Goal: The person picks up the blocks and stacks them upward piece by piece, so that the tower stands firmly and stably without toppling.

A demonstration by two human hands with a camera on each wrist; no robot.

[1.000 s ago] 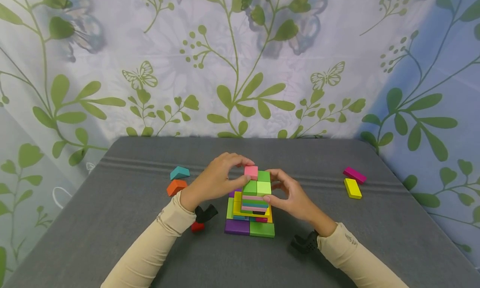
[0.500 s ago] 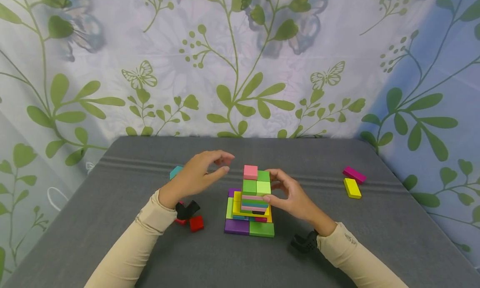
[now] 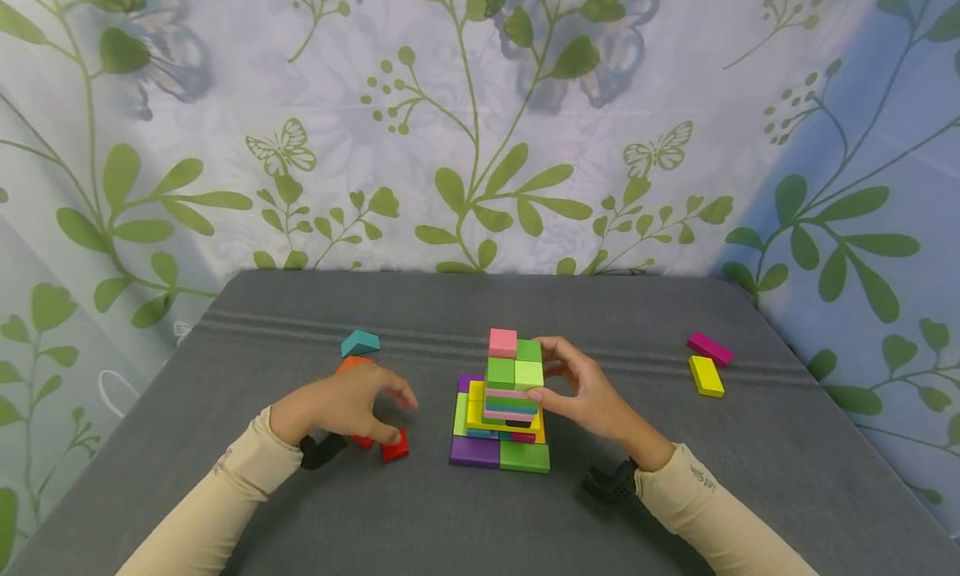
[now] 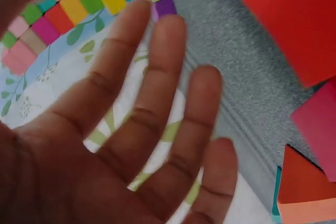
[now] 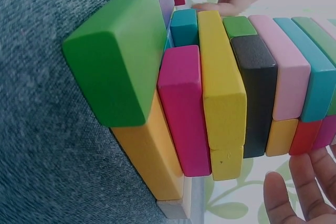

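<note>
A stepped tower of colored wooden blocks [image 3: 500, 373] stands mid-table, a pink block [image 3: 503, 343] highest on it. My right hand [image 3: 588, 397] holds the tower's upper right side, thumb at the front and fingers toward the back. In the right wrist view, fingertips [image 5: 300, 162] lie right at the small red and purple blocks. My left hand [image 3: 337, 405] hovers left of the tower, its thumb overlapping a red block [image 3: 395, 453] in the head view. The left wrist view shows that hand's fingers [image 4: 165, 61] spread, nothing between them, with a red block [image 4: 299, 30] beside them.
Beyond the left hand lie a teal block [image 3: 361, 343] with a notch and a partly hidden orange block [image 3: 352, 363]. Far right are a magenta block [image 3: 709, 350] and a yellow block [image 3: 706, 377]. A patterned curtain [image 3: 480, 126] hangs behind the grey table [image 3: 637, 309].
My left hand has let go of the pink block atop the tower and moved left and down to the red blocks. The right hand has stayed at the tower.
</note>
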